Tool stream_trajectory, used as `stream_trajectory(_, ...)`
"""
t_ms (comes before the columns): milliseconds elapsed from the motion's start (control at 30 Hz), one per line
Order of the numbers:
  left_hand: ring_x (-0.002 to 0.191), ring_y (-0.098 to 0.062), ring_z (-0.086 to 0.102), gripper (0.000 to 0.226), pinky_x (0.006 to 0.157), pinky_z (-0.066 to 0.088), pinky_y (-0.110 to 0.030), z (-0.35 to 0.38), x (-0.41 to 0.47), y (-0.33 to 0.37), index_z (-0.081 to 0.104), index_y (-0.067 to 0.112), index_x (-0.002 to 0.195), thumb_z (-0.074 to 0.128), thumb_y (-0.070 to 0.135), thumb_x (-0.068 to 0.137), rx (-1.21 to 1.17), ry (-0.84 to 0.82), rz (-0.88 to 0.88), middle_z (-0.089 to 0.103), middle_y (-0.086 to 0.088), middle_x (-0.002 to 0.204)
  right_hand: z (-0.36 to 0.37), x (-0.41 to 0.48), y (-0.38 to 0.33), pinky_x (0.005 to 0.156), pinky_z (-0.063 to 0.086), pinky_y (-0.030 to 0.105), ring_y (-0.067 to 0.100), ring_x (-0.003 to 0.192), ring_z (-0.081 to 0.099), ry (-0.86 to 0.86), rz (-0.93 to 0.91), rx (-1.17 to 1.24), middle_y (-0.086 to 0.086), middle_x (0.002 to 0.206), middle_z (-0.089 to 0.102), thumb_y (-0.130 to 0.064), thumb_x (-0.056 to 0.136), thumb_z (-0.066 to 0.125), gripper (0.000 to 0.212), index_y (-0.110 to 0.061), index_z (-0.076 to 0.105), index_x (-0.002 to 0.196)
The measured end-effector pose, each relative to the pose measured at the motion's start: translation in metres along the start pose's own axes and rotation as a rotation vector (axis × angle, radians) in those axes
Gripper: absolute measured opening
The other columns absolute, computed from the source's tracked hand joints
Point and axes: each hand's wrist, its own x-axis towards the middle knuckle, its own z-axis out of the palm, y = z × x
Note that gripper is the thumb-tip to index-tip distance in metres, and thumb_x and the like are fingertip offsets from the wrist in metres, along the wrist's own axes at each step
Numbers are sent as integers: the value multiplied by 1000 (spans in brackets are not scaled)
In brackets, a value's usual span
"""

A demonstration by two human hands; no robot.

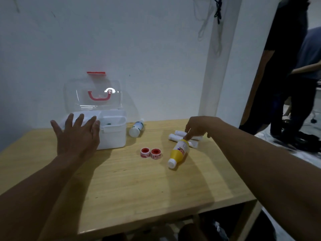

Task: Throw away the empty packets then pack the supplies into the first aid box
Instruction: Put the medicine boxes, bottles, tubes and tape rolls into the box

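Observation:
The white first aid box (114, 134) stands open at the back left of the wooden table (139, 185), its clear lid (93, 94) with a red handle tipped up against the wall. My left hand (78, 138) hovers in front of the box, fingers spread, holding nothing. My right hand (198, 126) reaches down over several white bandage rolls (175, 136), with one fingertip touching the base of a yellow bottle (178, 152) that lies on its side. Two red-and-white tape rolls (150, 153) sit mid-table. A white bottle (137, 127) lies beside the box.
A white wall and pillar (213, 66) rise behind the table. People stand and sit at the right (295, 84), beyond the table's right edge. Dark objects lie on the floor under the table's front edge (199, 230).

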Motion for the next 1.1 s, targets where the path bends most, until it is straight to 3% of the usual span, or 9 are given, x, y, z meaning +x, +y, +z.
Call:
stream_trajectory(67,144,-37,27,70,111,-1,-69,0,0,1,50,24,140,5,56,97,-4,-5,-9,45,-14,148,2,-1,1,61,47,26,26,106,64,22,-29,-39,9,128,62,-44,93,61,52,-9,62,131)
stream_trajectory(200,143,-36,28,70,111,0,-68,1,0,0,49,25,140,4,56,97,-9,1,-22,46,-12,148,9,5,1,52,40,21,20,86,58,66,-61,-83,8,125,63,-44,97,51,51,-10,61,133)
stream_trajectory(300,142,-36,30,69,111,2,-69,1,0,0,50,25,140,4,55,97,-1,-6,-22,47,-12,147,10,9,5,51,40,23,19,84,57,32,-94,-69,4,123,63,-41,90,62,52,-16,59,135)
stream_trajectory(400,142,-36,30,68,112,3,-69,1,0,1,49,26,140,5,55,97,-3,-9,-29,47,-11,147,15,15,9,74,55,32,21,95,63,84,-99,-66,2,119,65,-39,79,73,54,-19,64,128)
stream_trajectory(467,142,-35,30,68,112,3,-69,0,0,1,48,27,141,6,56,97,-5,-12,-35,47,-11,147,19,22,11,87,56,37,23,98,65,126,-76,-40,4,116,68,-41,75,73,52,-16,68,120)
stream_trajectory(567,142,-33,30,65,113,3,-67,-1,0,1,45,28,143,8,55,97,-39,-9,-55,49,-8,146,9,23,7,83,56,36,23,91,65,171,-99,13,5,109,69,-40,75,73,48,-12,69,114)
stream_trajectory(733,137,-29,37,56,114,13,-60,-7,2,1,48,26,141,19,45,98,-155,102,-123,56,-4,140,-39,13,-29,85,52,37,24,99,63,302,-262,89,5,116,66,-36,79,75,46,-12,69,118)
stream_trajectory(833,141,-28,31,58,116,9,-60,-8,5,-9,47,25,142,17,47,97,-159,69,-170,50,-6,145,-66,7,-69,90,52,38,21,101,61,338,-381,126,3,118,64,-35,80,76,48,-14,66,123)
stream_trajectory(1100,148,-28,16,56,116,5,-61,-5,6,-23,35,30,148,11,47,100,-133,-87,-183,32,-7,157,-102,10,-167,85,54,34,22,99,64,216,-496,-31,1,114,67,-35,76,77,46,-18,71,119)
